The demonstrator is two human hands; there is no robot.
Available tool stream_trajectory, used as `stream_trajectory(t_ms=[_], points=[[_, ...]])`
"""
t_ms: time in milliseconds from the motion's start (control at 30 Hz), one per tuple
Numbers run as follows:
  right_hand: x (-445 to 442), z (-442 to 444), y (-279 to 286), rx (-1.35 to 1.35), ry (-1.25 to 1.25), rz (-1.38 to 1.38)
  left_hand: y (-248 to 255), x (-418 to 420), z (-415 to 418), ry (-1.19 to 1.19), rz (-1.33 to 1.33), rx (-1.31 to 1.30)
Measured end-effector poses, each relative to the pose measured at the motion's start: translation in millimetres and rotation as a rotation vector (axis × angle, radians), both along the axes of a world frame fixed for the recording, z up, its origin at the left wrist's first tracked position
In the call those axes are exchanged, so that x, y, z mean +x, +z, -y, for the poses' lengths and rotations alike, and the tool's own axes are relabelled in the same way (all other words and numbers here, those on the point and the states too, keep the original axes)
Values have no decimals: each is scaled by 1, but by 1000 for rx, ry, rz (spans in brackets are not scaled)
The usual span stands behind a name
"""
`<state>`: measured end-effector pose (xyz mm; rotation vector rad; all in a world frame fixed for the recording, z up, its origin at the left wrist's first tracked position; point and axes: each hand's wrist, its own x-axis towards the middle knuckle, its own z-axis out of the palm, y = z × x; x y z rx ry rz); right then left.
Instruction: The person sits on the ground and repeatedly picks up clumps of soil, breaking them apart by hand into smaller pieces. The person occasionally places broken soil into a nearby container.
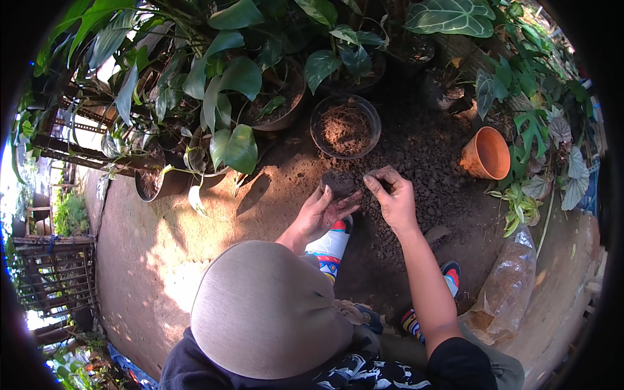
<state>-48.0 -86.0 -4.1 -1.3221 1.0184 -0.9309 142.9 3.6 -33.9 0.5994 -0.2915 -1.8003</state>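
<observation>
Near the middle of the head view, my left hand (pixel 324 212) is palm up, with a dark clump of soil (pixel 340 184) at its fingers; whether it grips the clump I cannot tell. To its right, my right hand (pixel 394 195) is raised with thumb and fingertips pinched together; anything small between them is too small to make out. Both hands bear soil. Beyond them stands a clear plastic bowl (pixel 374 139) holding brown fibrous matter (pixel 345 127). Loose, crumbly dark soil (pixel 429 170) lies on the ground beside and beyond my right hand.
An orange plastic pot (pixel 489 153) lies tipped at the right. Potted plants with broad leaves (pixel 239 146) line the far side. A clear plastic bag (pixel 507 287) with brown contents lies at the lower right. My feet in patterned socks (pixel 331 243) are beside the soil.
</observation>
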Motion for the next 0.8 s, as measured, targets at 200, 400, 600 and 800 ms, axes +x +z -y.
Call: stream_trajectory(t_ms=[200,400,600,800], points=[[8,-11,9,-155,43,-181,-7,1,-1,-28,17,-16],[11,-14,5,-274,51,-252,-7,0,-1,-42,40,-35],[10,-13,6,-375,73,-287,-8,0,-1,-37,41,-23],[4,-4,0,-260,-33,-199,-1,-1,-1,-38,30,4]])
